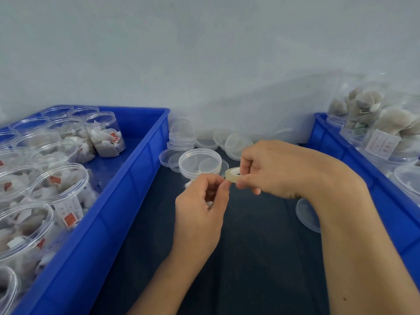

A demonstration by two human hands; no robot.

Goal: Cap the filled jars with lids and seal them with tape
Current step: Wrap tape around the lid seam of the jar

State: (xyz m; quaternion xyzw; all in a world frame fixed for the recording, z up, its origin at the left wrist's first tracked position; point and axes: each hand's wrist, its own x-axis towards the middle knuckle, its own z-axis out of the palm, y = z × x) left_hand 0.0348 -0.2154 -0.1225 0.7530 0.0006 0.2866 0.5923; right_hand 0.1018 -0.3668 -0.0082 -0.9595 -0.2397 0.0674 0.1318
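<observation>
Dark worktop [250,258] against a plain pale wall [204,53]. Left: blue bin [127,192] packed with open, filled jars [59,183]. Centre back: loose clear lids [181,137] piled along the wall, a capped jar [200,163] just behind the hands. Left hand [202,210]: grip closed, thumb and forefinger pinched at the tape's loose end. Right hand [277,169]: fingers curled, grip tight on the small tape roll [233,173], held above the worktop, touching the left fingertips. One lid [306,214] lies near the right wrist. Right: second blue bin [363,178] with capped jars [384,137].
</observation>
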